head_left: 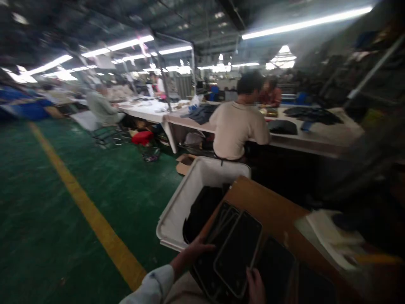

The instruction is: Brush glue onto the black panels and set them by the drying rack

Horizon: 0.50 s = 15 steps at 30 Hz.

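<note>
One pale-edged dark panel [238, 254] has the right hand [256, 286] at its edge, the left hand [200, 249] apart opposite; their grip I cannot tell

At the near edge of a long table [332, 137] a person [238, 128] is seated; dark cloth [311, 115] is heaped toward the table's right end.

Left of the left hand [200, 248], a way opens over the green floor [126, 198]; ahead, a white rectangular plastic bin [196, 183] blocks low passage; dark rectangular panels [276, 258] flank the right hand [256, 286].
</note>
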Available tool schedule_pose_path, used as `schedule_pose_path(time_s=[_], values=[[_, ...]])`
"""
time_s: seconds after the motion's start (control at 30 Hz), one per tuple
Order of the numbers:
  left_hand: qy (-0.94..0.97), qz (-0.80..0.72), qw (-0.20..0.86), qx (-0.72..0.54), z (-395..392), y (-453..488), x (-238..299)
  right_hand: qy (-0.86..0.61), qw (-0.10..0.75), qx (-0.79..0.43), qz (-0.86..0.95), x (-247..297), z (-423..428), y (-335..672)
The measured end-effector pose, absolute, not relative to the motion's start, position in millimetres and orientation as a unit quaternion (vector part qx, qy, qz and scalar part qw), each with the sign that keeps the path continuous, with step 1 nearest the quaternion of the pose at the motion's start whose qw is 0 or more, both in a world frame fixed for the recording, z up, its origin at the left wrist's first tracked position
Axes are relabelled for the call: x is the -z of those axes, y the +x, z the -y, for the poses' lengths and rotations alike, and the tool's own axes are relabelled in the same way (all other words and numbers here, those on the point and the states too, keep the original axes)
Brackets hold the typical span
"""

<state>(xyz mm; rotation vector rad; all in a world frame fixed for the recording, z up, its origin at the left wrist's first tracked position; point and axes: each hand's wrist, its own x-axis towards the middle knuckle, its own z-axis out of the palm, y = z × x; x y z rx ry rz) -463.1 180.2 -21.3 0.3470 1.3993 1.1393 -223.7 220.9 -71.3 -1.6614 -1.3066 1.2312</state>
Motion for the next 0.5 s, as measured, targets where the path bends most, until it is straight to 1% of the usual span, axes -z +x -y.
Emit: schedule_pose_path(time_s=[0.07,0.17,0.3,0.5], values=[[0.201,-0.611,0.63,-0.436,-182,-459,29,-0.667,0.355,-0.475,0.452,82,-209,-202],[0.258,-0.629,0.614,-0.401,-176,-486,30,-0.679,0.364,-0.478,0.422,93,-203,-197],[0.28,-0.657,0.586,-0.383,-162,-520,26,-0.692,0.352,-0.462,0.429,99,-205,-201],[0.283,-0.67,0.565,-0.39,-155,-518,24,-0.696,0.3,-0.442,0.48,96,-205,-199]])
